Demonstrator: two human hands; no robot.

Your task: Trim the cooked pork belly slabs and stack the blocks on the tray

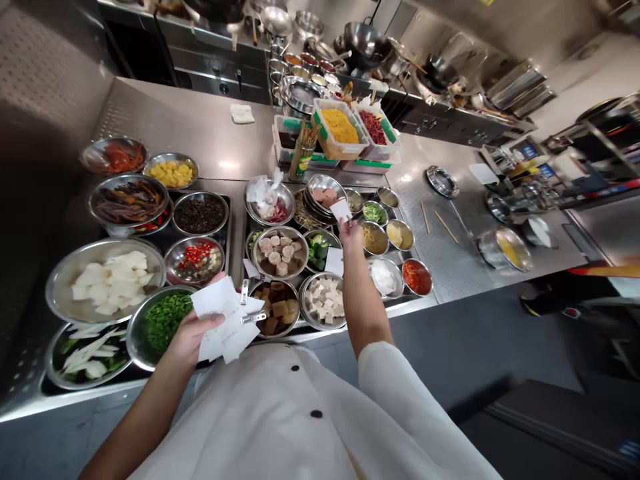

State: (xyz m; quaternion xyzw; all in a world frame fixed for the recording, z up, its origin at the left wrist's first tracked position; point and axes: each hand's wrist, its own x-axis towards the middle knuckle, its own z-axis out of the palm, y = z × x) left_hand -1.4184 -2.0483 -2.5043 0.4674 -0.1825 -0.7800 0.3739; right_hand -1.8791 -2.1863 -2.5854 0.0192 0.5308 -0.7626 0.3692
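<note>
Head view — left hand [190, 335] clasping slips [223, 317], bowls [64, 277]

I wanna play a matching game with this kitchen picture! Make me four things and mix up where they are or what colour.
Things:
1. Papers with metal clips
2. Small white slip
3. Finely chopped leaves
4. Folded cloth

Places and colours:
A. Held in the right hand
B. Lying on the steel counter
C. Held in the left hand
D. Green

Right pairs: 1-C, 2-A, 3-D, 4-B.
</note>
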